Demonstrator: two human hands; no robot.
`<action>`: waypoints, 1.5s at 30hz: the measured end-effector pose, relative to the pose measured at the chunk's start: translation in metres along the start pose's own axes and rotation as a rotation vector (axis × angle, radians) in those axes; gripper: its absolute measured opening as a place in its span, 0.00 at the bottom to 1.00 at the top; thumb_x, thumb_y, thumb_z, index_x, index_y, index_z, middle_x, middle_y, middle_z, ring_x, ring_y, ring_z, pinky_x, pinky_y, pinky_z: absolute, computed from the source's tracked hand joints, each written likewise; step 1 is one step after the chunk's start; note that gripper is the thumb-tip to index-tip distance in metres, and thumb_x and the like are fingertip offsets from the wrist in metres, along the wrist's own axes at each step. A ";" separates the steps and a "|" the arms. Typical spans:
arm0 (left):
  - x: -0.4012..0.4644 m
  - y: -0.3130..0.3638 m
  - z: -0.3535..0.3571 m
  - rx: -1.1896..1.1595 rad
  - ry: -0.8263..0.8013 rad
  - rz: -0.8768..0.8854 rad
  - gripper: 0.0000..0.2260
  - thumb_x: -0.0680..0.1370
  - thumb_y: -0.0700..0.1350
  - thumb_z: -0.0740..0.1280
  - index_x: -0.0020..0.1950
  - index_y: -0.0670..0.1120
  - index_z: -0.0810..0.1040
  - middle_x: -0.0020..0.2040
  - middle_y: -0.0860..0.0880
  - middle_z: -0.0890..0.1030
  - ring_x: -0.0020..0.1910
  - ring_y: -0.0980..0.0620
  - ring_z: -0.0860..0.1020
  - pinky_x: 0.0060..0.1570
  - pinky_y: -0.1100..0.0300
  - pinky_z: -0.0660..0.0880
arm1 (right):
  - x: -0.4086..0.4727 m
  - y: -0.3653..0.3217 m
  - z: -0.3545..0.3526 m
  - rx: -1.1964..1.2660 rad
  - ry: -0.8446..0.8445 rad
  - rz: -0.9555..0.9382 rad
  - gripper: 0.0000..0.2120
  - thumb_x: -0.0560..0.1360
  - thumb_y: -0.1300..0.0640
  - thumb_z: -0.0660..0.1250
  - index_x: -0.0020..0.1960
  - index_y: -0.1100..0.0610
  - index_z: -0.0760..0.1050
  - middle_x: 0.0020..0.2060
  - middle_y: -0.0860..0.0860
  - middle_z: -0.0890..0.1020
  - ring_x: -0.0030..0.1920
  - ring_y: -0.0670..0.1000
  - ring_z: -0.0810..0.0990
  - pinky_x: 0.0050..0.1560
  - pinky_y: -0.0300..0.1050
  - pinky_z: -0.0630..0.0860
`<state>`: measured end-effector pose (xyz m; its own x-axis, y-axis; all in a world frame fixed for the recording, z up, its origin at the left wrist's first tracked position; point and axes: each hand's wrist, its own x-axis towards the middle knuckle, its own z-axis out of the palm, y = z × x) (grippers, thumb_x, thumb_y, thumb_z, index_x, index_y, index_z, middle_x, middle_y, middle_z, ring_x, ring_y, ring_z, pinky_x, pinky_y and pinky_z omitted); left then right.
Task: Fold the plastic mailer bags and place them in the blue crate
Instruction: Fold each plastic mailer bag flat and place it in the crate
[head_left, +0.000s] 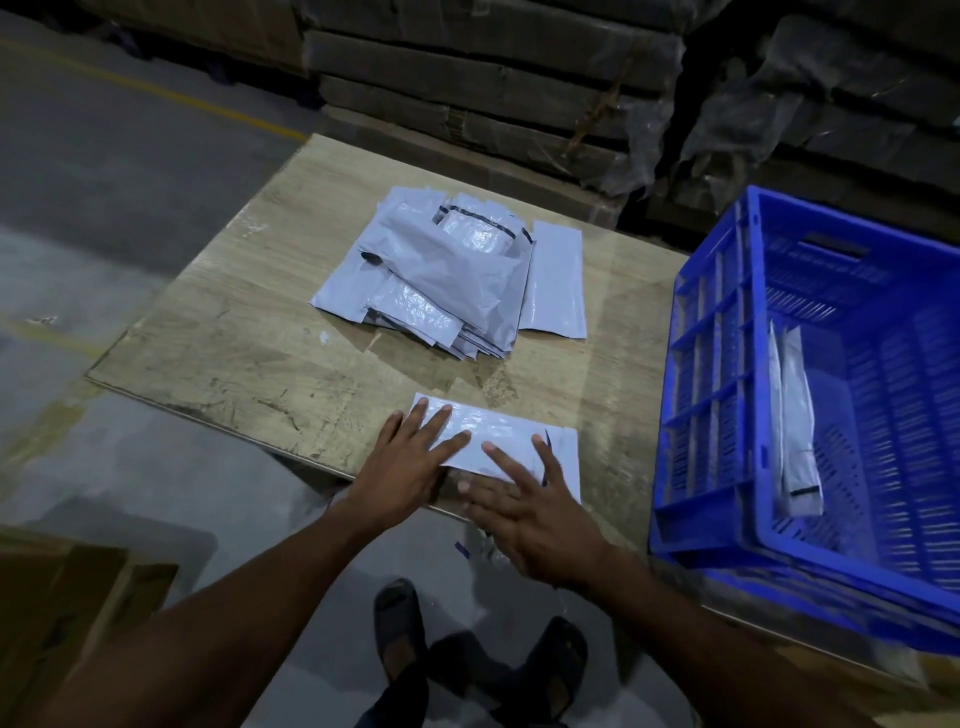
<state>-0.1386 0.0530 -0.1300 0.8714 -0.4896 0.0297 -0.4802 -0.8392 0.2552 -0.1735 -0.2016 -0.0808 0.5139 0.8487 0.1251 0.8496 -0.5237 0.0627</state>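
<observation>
- While both hands press flat, fingers straight, left hand (402, 467) and right hand (540, 512) hold a folded mailer bag (511, 436) on the counter (234, 364);
- unfolded pile (447, 275) beyond; blue crate (727, 389) just right

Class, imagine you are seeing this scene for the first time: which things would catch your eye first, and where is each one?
The bright blue crate at the right edge of the table stands out most, with a couple of folded bags leaning against its inner wall. Next, the loose pile of grey mailer bags at the middle of the wooden table. Nearest the camera, the left hand and right hand press flat on one bag at the table's front edge.
</observation>
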 end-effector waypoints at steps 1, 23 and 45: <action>0.002 0.001 -0.002 -0.020 -0.009 0.009 0.34 0.75 0.43 0.75 0.78 0.55 0.65 0.79 0.40 0.68 0.78 0.32 0.64 0.69 0.33 0.69 | 0.001 -0.002 0.001 -0.026 -0.045 -0.030 0.18 0.77 0.53 0.64 0.66 0.49 0.79 0.73 0.46 0.74 0.79 0.66 0.56 0.67 0.81 0.57; 0.062 0.093 0.015 -0.140 -0.117 -0.113 0.34 0.80 0.64 0.53 0.82 0.47 0.58 0.81 0.37 0.61 0.78 0.33 0.63 0.71 0.33 0.65 | -0.030 0.140 -0.184 0.039 0.361 0.666 0.17 0.75 0.64 0.64 0.62 0.62 0.80 0.63 0.59 0.81 0.56 0.61 0.84 0.55 0.54 0.79; 0.142 0.173 0.027 0.022 -0.403 -0.144 0.34 0.83 0.64 0.58 0.85 0.53 0.50 0.85 0.45 0.39 0.82 0.33 0.39 0.76 0.29 0.46 | -0.226 0.212 -0.132 0.122 -0.166 1.076 0.15 0.72 0.65 0.62 0.58 0.62 0.79 0.52 0.64 0.82 0.50 0.68 0.81 0.48 0.61 0.79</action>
<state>-0.1009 -0.1680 -0.1078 0.8231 -0.4170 -0.3855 -0.3625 -0.9083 0.2087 -0.1247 -0.5138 0.0345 0.9958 -0.0442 -0.0797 -0.0521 -0.9938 -0.0987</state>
